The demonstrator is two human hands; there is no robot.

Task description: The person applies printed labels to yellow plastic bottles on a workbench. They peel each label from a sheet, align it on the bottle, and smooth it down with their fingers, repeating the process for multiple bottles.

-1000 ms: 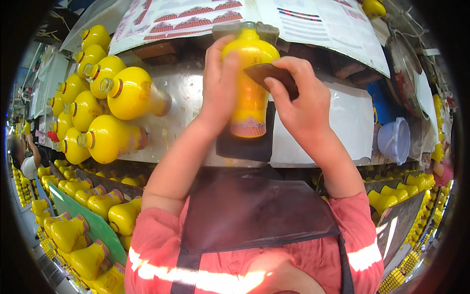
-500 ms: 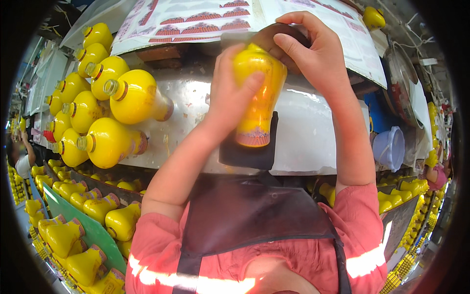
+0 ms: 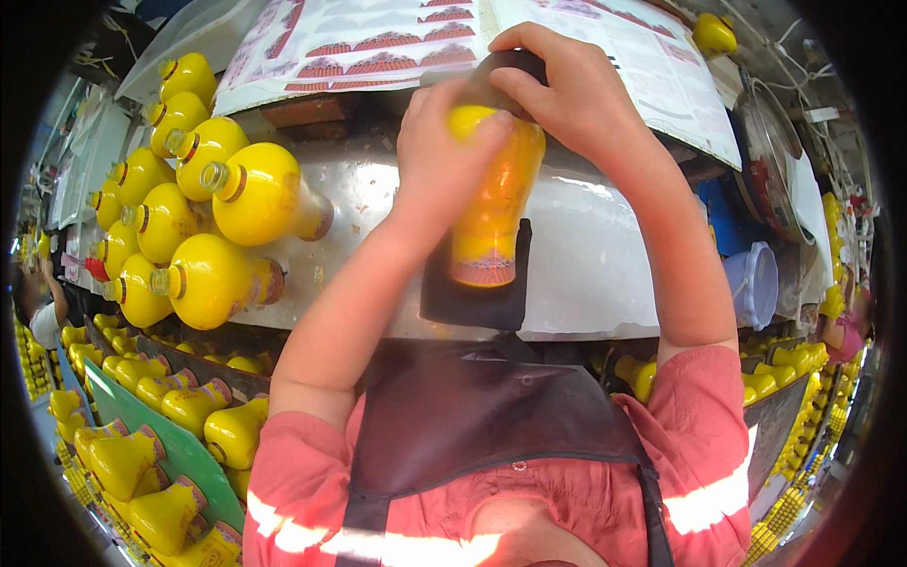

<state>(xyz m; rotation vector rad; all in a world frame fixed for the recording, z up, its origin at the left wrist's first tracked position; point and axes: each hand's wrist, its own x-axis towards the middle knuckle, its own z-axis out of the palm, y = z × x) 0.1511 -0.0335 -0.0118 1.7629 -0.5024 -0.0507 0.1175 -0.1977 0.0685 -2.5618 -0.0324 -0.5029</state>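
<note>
Across the metal desk [image 3: 354,250] before me, printed sheets [image 3: 378,64] cover the far side and glossy yellow bottles [image 3: 257,194] crowd the left. Between my hands one yellow bottle [image 3: 486,236] lies base toward me, over a black pad [image 3: 449,310]. My left hand [image 3: 439,156] has its fingers around the upper body; my right hand [image 3: 586,94] pinches a dark, flat piece [image 3: 518,62] by the shoulder.

Held bottle [image 3: 489,213] glossy, smooth; tabletop [image 3: 357,189] shiny metal; black pad [image 3: 453,310] matt; sheets [image 3: 378,33] paper.

Yellow bottle [image 3: 487,222] in left grip [image 3: 442,159]
</note>
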